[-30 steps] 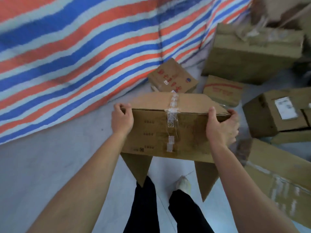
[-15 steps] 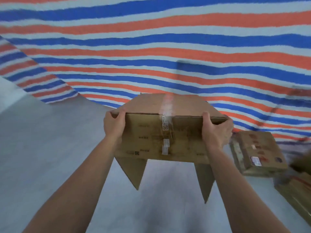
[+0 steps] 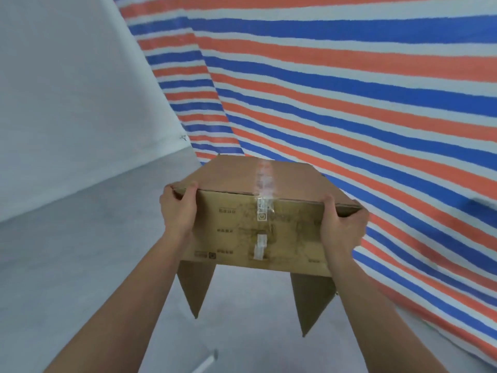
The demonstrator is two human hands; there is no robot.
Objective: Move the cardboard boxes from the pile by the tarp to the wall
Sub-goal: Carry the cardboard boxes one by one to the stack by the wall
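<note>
I carry one brown cardboard box [image 3: 258,227] in the air in front of me, taped along its top seam, with two bottom flaps hanging down. My left hand [image 3: 178,211] grips its upper left corner and my right hand [image 3: 341,230] grips its upper right corner. Behind the box and to the right hangs the striped red, blue and white tarp [image 3: 349,90]. A white wall [image 3: 67,90] stands ahead on the left. The pile of other boxes is out of view.
Grey floor [image 3: 67,265] stretches from below the box to the foot of the wall on the left. The tarp's lower edge reaches the floor at the right.
The view has swung left with the box held in both hands. The boxes on the floor at the right have left the frame and the white wall has come into view.
</note>
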